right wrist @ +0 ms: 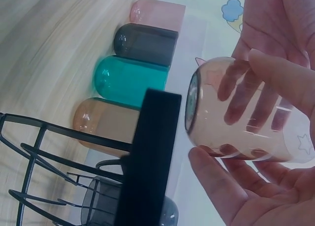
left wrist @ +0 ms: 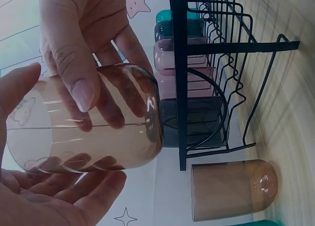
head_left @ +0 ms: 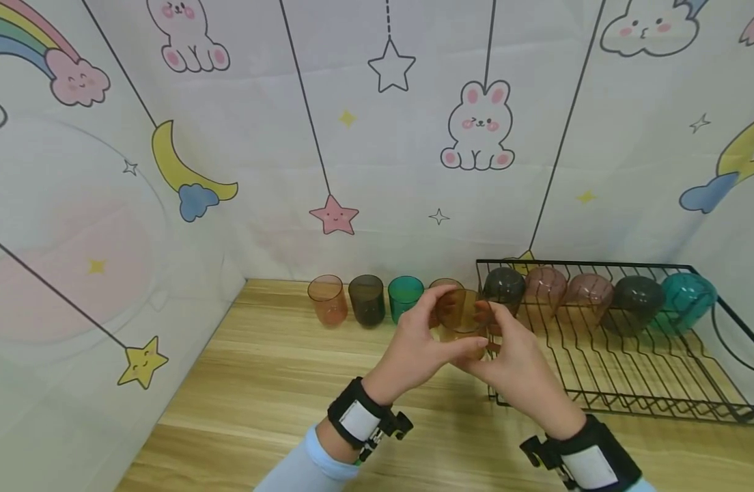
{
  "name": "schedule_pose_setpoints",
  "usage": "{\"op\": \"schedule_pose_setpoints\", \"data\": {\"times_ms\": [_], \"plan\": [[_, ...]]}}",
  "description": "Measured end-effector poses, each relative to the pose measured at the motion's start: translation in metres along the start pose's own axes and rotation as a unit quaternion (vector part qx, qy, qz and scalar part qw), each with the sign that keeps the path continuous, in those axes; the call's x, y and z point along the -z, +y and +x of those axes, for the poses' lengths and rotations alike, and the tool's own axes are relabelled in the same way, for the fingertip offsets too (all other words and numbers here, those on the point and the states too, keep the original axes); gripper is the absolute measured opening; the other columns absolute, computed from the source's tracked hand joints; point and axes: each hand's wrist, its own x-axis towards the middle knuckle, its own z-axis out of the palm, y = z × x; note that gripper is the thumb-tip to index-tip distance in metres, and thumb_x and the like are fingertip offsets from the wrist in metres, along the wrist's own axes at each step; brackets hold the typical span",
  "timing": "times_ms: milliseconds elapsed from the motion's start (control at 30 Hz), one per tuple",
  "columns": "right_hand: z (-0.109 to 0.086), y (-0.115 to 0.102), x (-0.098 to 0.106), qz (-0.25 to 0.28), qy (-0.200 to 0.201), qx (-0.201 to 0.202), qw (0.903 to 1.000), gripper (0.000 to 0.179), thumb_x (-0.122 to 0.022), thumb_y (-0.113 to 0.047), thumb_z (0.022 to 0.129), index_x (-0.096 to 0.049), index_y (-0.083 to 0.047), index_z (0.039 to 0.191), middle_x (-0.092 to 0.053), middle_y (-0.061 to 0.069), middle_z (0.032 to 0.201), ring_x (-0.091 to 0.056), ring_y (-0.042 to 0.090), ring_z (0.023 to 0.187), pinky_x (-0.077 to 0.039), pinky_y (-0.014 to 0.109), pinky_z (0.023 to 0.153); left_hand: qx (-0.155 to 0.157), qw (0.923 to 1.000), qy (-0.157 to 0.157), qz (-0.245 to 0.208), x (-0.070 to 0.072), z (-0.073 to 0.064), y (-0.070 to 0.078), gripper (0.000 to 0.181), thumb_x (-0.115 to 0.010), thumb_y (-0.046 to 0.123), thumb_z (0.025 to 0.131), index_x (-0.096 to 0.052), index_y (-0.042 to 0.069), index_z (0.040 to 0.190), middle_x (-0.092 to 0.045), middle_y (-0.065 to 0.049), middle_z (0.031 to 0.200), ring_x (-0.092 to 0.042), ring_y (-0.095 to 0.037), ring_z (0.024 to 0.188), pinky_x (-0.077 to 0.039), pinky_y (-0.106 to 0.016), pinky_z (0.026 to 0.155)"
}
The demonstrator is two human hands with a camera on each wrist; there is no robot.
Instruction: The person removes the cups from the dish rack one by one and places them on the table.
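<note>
Ten cups counted in the head view. Left to right on the tabletop (head_left: 278, 383), along its back edge: pink cup (head_left: 328, 304), grey cup (head_left: 367, 301), teal cup (head_left: 405, 299), brown cup (left wrist: 221, 191), all upright in one row. Next came the amber cup (head_left: 462, 316), rim up, raised above the tabletop just beside the left end of the wire rack (head_left: 586, 264). Grip: left hand (head_left: 414, 348) clamped on its left side, right hand (head_left: 518, 355) clamped on its right, fingers of both curled round the wall. In the rack, base up, sat a line of five: first dark cup (head_left: 504, 287), two rosy cups (head_left: 546, 284), second dark cup (head_left: 638, 301), blue-green cup (head_left: 688, 301).

Progress, as judged: partway. Four cups stood in the row, one was in hand and not yet set down, five lay in the rack. Which group counted as finished could not be told.

Hidden or unclear: in the head view the brown cup was largely covered by the left hand and the amber cup; the thumbs masked part of the amber cup's lower wall; the rack's right end ran out of frame. In the right wrist view a black bar blocked most of the rack's contents. Glass or plastic: undetermined.
</note>
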Motion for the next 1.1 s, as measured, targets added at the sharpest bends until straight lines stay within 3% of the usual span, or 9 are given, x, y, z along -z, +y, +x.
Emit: {"op": "schedule_pose_setpoints", "data": {"times_ms": [167, 400, 533, 633, 733, 900, 1100], "plan": [[0.000, -0.001, -0.002, 0.010, 0.012, 0.015, 0.9998, 0.084, -0.081, -0.040, 0.069, -0.038, -0.017, 0.138, -0.053, 0.003, 0.128, -0.055, 0.020, 0.115, -0.055, 0.034, 0.083, -0.003, 0.9999, 0.003, -0.014, 0.005, 0.001, 0.000, 0.072, -0.074, 0.048, 0.074, -0.038, 0.033, 0.134, -0.055, 0.008, 0.124, -0.052, -0.016, 0.116, -0.048, -0.035, 0.087], [0.000, 0.000, 0.001, -0.021, 0.017, 0.022, 0.9994, 0.082, -0.080, -0.038, 0.072, -0.037, -0.018, 0.140, -0.054, 0.005, 0.131, -0.054, 0.023, 0.118, -0.055, 0.038, 0.084, 0.002, 0.9993, 0.037, 0.007, 0.024, 0.004, 0.002, 0.072, -0.074, 0.046, 0.075, -0.037, 0.033, 0.136, -0.053, 0.006, 0.128, -0.051, -0.009, 0.119, -0.047, -0.033, 0.091], [-0.001, 0.005, 0.007, -0.035, 0.019, 0.014, 0.9991, 0.075, -0.077, -0.039, 0.075, -0.040, -0.018, 0.138, -0.053, 0.005, 0.132, -0.053, 0.024, 0.118, -0.053, 0.042, 0.086, 0.007, 0.9974, 0.070, 0.016, 0.046, 0.006, 0.015, 0.072, -0.076, 0.037, 0.077, -0.039, 0.026, 0.137, -0.052, 0.005, 0.131, -0.051, -0.010, 0.120, -0.046, -0.036, 0.096], [-0.002, 0.009, 0.013, -0.046, 0.025, 0.006, 0.9986, 0.072, -0.074, -0.043, 0.077, -0.043, -0.018, 0.137, -0.052, 0.005, 0.133, -0.052, 0.024, 0.119, -0.052, 0.044, 0.088, 0.002, 0.9947, 0.103, 0.008, 0.068, 0.006, 0.028, 0.071, -0.077, 0.026, 0.077, -0.040, 0.015, 0.137, -0.052, -0.003, 0.132, -0.051, -0.018, 0.121, -0.044, -0.043, 0.099], [-0.004, 0.013, 0.020, -0.053, 0.026, 0.000, 0.9983, 0.068, -0.072, -0.043, 0.079, -0.045, -0.017, 0.136, -0.052, 0.006, 0.134, -0.051, 0.026, 0.121, -0.049, 0.047, 0.092, -0.012, 0.9889, 0.148, 0.005, 0.093, 0.004, 0.031, 0.071, -0.077, 0.019, 0.077, -0.040, 0.007, 0.136, -0.051, -0.012, 0.131, -0.051, -0.028, 0.121, -0.043, -0.049, 0.098], [-0.006, 0.021, 0.032, -0.068, 0.035, 0.003, 0.9971, 0.062, -0.071, -0.041, 0.081, -0.048, -0.017, 0.134, -0.053, 0.008, 0.132, -0.051, 0.029, 0.119, -0.047, 0.050, 0.091, 0.006, 0.9726, 0.232, 0.018, 0.136, -0.005, 0.011, 0.072, -0.078, 0.017, 0.076, -0.040, 0.006, 0.136, -0.051, -0.015, 0.129, -0.051, -0.031, 0.118, -0.042, -0.050, 0.099], [-0.009, 0.032, 0.043, -0.084, 0.051, -0.013, 0.9951, 0.062, -0.070, -0.045, 0.081, -0.049, -0.018, 0.133, -0.054, 0.009, 0.130, -0.051, 0.030, 0.119, -0.047, 0.051, 0.087, 0.058, 0.9444, 0.321, 0.043, 0.182, -0.012, -0.043, 0.077, -0.081, 0.025, 0.073, -0.039, 0.011, 0.136, -0.049, -0.009, 0.128, -0.049, -0.025, 0.116, -0.040, -0.039, 0.098]]}}
